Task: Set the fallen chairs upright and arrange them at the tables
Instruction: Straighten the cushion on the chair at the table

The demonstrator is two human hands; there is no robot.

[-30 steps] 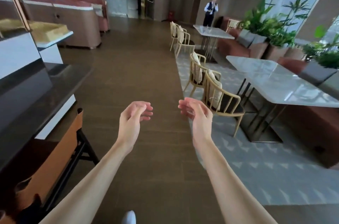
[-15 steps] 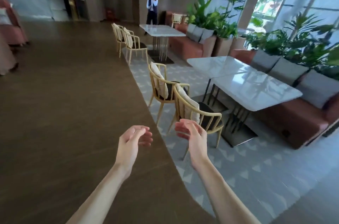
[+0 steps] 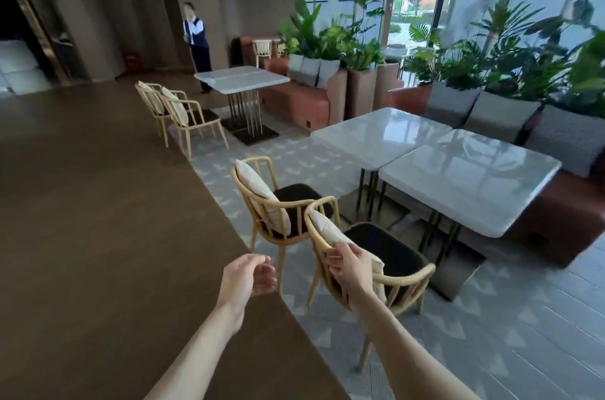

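Chair [image 3: 370, 255] upright; right hand [image 3: 352, 268] fingers curl over its backrest, left hand [image 3: 247, 275] loose, empty.

- The right hand [image 3: 350, 268] has come forward; one second ago it hung free in the air, now its fingers curl over the top rail of the nearest chair [image 3: 366, 255], at about 1 o'clock from the left hand.
- The left hand [image 3: 247, 277] stays free and loosely curled, but now it is over the edge between the wooden floor [image 3: 98, 219] and the patterned carpet [image 3: 474, 344].
- The view has turned to the right: the dark counter that stood at 9 o'clock is gone from sight, and the double table [image 3: 442, 160] now stands at 2 o'clock, nearer.
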